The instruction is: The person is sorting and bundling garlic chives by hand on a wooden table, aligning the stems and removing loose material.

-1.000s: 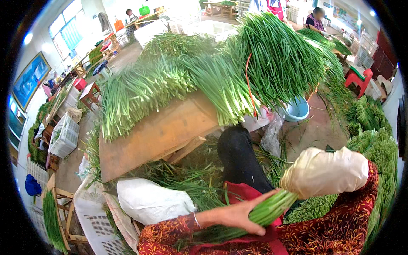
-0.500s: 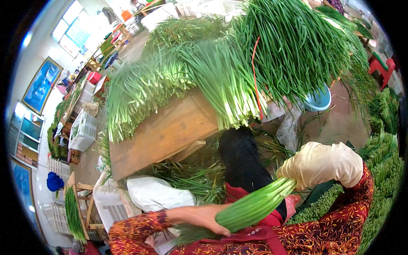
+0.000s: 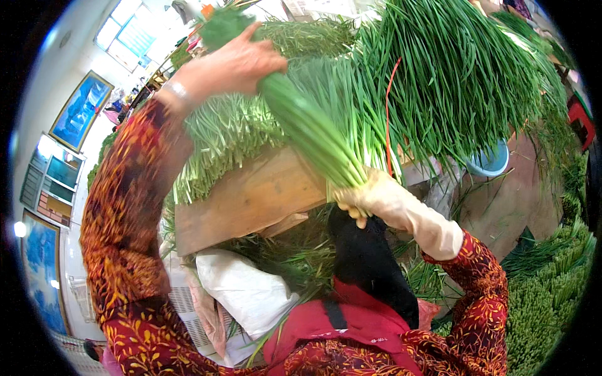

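A bunch of long green chives (image 3: 310, 128) slants across the middle of the view, above the wooden board (image 3: 257, 194). My bare left hand (image 3: 235, 66) is closed around its leafy part at the upper left, slightly blurred by motion. Leaf tips stick out past those fingers. Lower down, my right hand (image 3: 379, 194), in a cream glove, grips the pale stem ends. Beside the bunch lie more chives (image 3: 241, 125) on the board, their white ends toward me. A tall dark-green heap of chives (image 3: 461, 81) stands at the right with a red strip (image 3: 391, 106) hanging by it.
A light-blue basin (image 3: 492, 160) is on the floor under the heap's right side. Nearer me are a white sack (image 3: 241, 291) and loose cut leaves (image 3: 291, 247). Many chive bundles (image 3: 552, 307) fill the lower right. A red stool (image 3: 580, 119) stands at the far right.
Both hands have carried the bunch from my lap up and forward over the board. Its leaf end now points to the upper left, and my left arm is raised and stretched out.
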Tool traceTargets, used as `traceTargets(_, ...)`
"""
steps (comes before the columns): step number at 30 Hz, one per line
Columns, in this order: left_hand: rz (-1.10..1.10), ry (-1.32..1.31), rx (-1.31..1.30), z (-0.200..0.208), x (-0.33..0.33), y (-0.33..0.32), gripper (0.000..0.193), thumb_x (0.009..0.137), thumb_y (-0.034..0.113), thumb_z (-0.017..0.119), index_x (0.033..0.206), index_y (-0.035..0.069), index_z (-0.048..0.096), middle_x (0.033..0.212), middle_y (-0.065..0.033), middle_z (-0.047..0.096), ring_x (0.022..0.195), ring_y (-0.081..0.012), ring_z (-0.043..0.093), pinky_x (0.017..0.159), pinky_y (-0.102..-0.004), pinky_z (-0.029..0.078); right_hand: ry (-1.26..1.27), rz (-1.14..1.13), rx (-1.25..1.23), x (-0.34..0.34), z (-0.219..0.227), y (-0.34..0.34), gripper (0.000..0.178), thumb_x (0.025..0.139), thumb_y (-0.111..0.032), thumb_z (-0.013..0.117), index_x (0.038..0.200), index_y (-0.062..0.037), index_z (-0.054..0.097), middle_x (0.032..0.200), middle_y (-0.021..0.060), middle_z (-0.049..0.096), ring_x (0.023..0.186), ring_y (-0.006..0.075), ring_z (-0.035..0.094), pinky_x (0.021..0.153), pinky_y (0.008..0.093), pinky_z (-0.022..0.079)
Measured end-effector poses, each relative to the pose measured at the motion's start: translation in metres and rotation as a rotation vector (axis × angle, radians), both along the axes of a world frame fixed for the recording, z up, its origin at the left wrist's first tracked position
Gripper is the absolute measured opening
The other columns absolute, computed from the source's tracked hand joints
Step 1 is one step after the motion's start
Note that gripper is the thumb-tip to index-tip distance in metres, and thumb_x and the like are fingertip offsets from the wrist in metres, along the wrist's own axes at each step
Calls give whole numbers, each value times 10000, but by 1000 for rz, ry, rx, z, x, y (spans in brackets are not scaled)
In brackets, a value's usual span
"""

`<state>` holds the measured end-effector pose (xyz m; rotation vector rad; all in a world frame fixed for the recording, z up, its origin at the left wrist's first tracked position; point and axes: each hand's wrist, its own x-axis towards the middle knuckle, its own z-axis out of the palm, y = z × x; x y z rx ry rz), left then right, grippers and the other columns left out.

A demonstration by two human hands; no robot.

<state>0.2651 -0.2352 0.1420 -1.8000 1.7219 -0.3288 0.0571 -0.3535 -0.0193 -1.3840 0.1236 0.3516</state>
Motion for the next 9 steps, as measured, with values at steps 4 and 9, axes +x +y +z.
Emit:
traceTargets(4, -49, -47, -24, -26, 43, -49, 404, 601, 65, 653, 955, 170, 489, 895, 36, 538, 1026, -161, 464, 1007, -546, 118, 114, -80, 191, 27, -1, -8, 164, 778, -191, 569, 814, -38, 525, 609, 18, 511, 477, 106, 487, 394, 238, 430)
traceTargets(9, 41, -44, -90, -108, 55, -82, 466, 680, 120, 619, 1103, 214, 445, 1122, 9, 492, 1167, -195, 358, 995, -563, 95, 321, -121, 285, 39, -19, -24, 200, 790, -222, 553, 850, -37, 511, 665, 48, 535, 465, 131, 507, 418, 293, 465)
